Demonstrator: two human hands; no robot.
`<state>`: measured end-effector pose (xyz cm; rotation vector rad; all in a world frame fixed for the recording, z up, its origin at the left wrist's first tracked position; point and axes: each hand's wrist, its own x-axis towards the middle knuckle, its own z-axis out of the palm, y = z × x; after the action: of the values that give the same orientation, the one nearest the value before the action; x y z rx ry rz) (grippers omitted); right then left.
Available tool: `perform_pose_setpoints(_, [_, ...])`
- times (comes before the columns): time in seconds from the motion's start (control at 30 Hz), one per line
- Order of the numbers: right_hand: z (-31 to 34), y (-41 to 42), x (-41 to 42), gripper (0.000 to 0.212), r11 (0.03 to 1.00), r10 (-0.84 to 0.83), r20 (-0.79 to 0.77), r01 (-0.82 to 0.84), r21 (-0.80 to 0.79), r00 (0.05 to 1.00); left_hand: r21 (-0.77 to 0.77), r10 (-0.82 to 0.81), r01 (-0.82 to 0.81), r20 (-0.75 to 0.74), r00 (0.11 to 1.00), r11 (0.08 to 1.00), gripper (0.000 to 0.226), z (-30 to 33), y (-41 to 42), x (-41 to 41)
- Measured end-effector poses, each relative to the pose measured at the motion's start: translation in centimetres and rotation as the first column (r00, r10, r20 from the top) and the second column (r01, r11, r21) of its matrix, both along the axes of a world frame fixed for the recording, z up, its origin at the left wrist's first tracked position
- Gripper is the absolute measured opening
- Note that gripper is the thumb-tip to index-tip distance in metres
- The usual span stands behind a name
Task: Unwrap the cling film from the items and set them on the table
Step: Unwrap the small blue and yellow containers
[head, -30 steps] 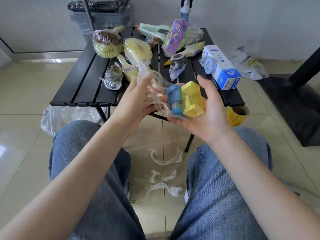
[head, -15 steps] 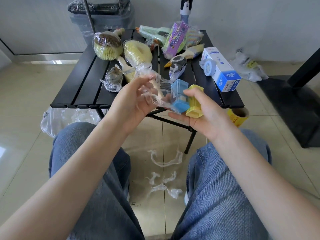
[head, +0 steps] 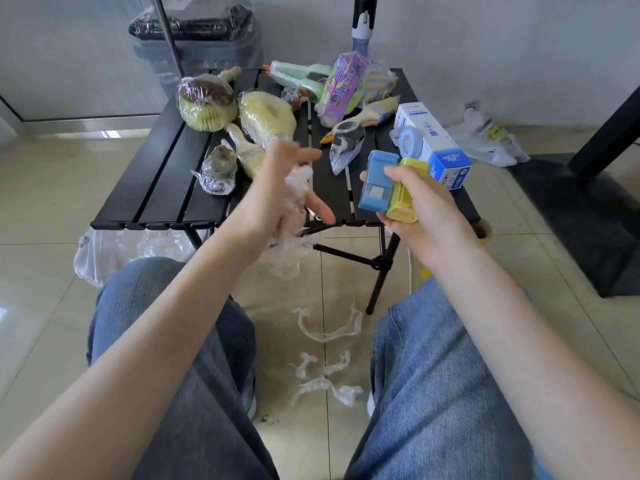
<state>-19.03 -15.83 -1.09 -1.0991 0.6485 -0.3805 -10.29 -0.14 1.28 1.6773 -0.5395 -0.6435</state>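
My right hand (head: 420, 216) grips a blue and yellow plastic block pair (head: 384, 187), bare of film, above the front right of the black slatted table (head: 162, 181). My left hand (head: 277, 199) holds a crumpled wad of cling film (head: 292, 223) over the table's front edge; a loose tail of film hangs below it. The film no longer touches the blocks. Still-wrapped items lie on the table: a brown and yellow brush (head: 206, 105), a yellow sponge (head: 266, 117), a small dark wrapped piece (head: 218, 169).
A white and blue box (head: 433, 143) with a tape roll (head: 408, 140) sits at the table's right. A purple packet (head: 343, 86) lies at the back. Film scraps (head: 325, 358) litter the floor between my knees. A plastic bag (head: 114, 247) lies left, a bin (head: 197, 39) behind.
The film has come off the blocks: my left hand pulled it away leftward and down. My right hand turned the blocks upright and moved them right.
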Motion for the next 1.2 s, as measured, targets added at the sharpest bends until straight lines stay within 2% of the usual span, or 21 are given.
perform_pose_setpoints(0.07, [0.3, -0.3, 0.4, 0.025, 1.000, 0.020, 0.011, -0.020, -0.011, 1.000, 0.205, -0.103, 0.078, 0.113, 0.988, 0.976, 0.060, 0.2, -1.6, -0.8])
perform_pose_setpoints(0.1, [0.4, -0.4, 0.6, 0.024, 0.999, 0.029, 0.014, -0.029, -0.022, 0.999, 0.253, -0.132, 0.088, 0.163, 0.978, 0.963, 0.061, 0.0, -2.6, -0.9])
perform_pose_setpoints(0.27, [1.2, -1.6, 1.7, 0.028, 0.992, 0.052, 0.001, -0.052, -0.118, 0.999, 0.195, -0.079, 0.006, 0.371, 0.925, 0.981, 0.045, -1.0, -6.2, -0.2])
perform_pose_setpoints(0.3, [1.3, -2.0, 1.9, 0.029, 0.983, 0.032, -0.028, -0.036, -0.180, 0.999, 0.208, -0.070, -0.015, 0.395, 0.916, 0.978, 0.049, -1.1, -6.7, 0.0])
perform_pose_setpoints(0.33, [1.3, -2.4, 2.1, 0.031, 0.951, -0.004, -0.089, -0.023, -0.308, 0.996, 0.234, -0.066, -0.038, 0.418, 0.906, 0.971, 0.054, -1.3, -7.2, 0.2])
perform_pose_setpoints(0.37, [1.3, -3.0, 2.2, 0.032, 0.886, -0.056, -0.148, -0.019, -0.464, 0.987, 0.270, -0.066, -0.061, 0.437, 0.897, 0.961, 0.057, -1.6, -7.6, 0.5])
perform_pose_setpoints(0.43, [0.7, -4.3, 2.5, 0.038, 0.683, -0.124, -0.191, -0.055, -0.728, 0.974, 0.365, -0.089, -0.093, 0.452, 0.888, 0.926, 0.058, -2.0, -8.2, 0.9])
perform_pose_setpoints(0.53, [-0.2, -5.7, 2.9, 0.049, 0.448, -0.133, -0.268, -0.184, -0.875, 0.954, 0.479, -0.141, -0.125, 0.482, 0.865, 0.869, 0.045, -2.1, -9.5, 1.4])
perform_pose_setpoints(0.63, [-0.8, -6.0, 3.1, 0.059, 0.302, -0.217, -0.301, -0.230, -0.925, 0.928, 0.494, -0.119, -0.198, 0.538, 0.834, 0.846, 0.040, -2.7, -10.6, 1.8])
perform_pose_setpoints(0.77, [-1.9, -5.8, 4.2, 0.047, 0.142, -0.322, -0.327, -0.296, -0.945, 0.889, 0.477, -0.052, -0.276, 0.567, 0.822, 0.834, 0.037, -3.9, -11.4, 2.2])
perform_pose_setpoints(0.87, [-2.1, -5.6, 5.2, 0.046, 0.035, -0.389, -0.343, -0.358, -0.933, 0.855, 0.438, -0.030, -0.300, 0.604, 0.797, 0.848, 0.032, -4.4, -11.6, 2.4])
perform_pose_setpoints(1.0, [-2.0, -5.9, 6.1, 0.031, -0.002, -0.433, -0.370, -0.411, -0.911, 0.822, 0.434, -0.058, -0.298, 0.640, 0.766, 0.850, 0.031, -4.8, -11.6, 2.8])
perform_pose_setpoints(1.2, [-2.0, -5.9, 6.6, 0.033, -0.040, -0.392, -0.405, -0.455, -0.889, 0.826, 0.412, -0.034, -0.297, 0.631, 0.775, 0.862, 0.041, -5.2, -11.8, 3.4])
